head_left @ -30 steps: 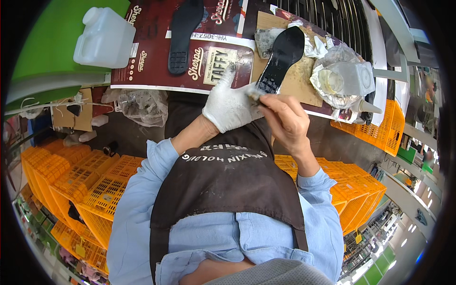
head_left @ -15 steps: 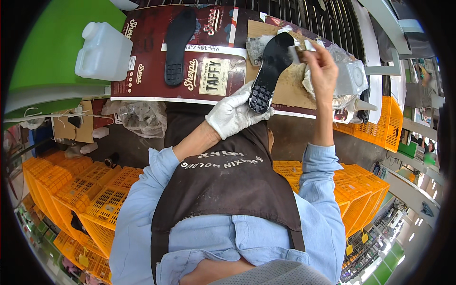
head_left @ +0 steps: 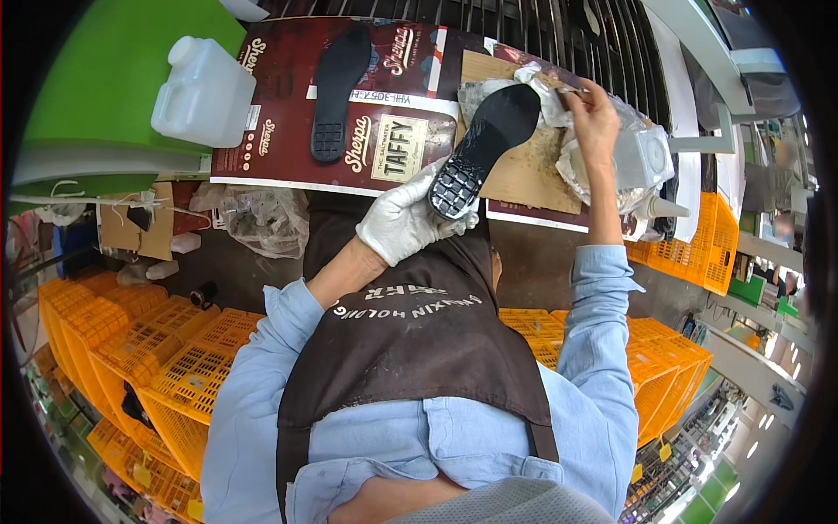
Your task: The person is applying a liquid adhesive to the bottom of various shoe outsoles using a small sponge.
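black shoe sole (head_left: 484, 148), treaded heel, gloved left hand (head_left: 403, 220)

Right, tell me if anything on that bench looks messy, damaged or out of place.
The brown board under the held black sole is stained and smeared, and crumpled plastic wrap is bunched by the right hand. The second sole lies flat; nothing is spilled.

Sole (head_left: 485, 148): matt black rubber, studded heel tread. Glove (head_left: 403, 223): white knitted cloth. Jug (head_left: 205, 92): translucent white plastic. Counter sheet (head_left: 288, 131): glossy printed cardboard.
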`<state>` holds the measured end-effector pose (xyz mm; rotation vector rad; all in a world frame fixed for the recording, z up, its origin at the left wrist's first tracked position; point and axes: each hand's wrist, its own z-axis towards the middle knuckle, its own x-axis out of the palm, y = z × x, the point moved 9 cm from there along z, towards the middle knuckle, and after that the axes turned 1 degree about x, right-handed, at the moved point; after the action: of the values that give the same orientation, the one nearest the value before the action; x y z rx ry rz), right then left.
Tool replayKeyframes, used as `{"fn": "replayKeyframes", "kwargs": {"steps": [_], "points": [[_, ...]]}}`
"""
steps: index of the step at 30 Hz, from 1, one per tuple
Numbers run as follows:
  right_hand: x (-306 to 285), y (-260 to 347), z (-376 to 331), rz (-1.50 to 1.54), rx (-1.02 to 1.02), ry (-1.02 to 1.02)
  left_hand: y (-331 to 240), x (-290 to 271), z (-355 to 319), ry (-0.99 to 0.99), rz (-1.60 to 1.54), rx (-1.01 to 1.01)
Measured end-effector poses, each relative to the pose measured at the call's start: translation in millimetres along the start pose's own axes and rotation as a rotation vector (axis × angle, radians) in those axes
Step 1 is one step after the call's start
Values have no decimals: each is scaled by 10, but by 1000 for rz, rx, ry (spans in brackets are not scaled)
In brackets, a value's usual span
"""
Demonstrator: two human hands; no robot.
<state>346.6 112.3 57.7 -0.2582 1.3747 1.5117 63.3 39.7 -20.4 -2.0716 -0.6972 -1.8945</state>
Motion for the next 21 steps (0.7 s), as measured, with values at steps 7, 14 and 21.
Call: {"fn": "replayKeyframes", "kwargs": {"steps": [7, 14, 21], "points": [[296, 127, 176, 231, -65, 191, -164, -32, -181, 5, -113, 62], [554, 475, 166, 515, -129, 495, -248, 21, -230, 80, -154, 109], [500, 697, 351, 361, -44, 252, -287, 16, -250, 48, -124, 131]]}}
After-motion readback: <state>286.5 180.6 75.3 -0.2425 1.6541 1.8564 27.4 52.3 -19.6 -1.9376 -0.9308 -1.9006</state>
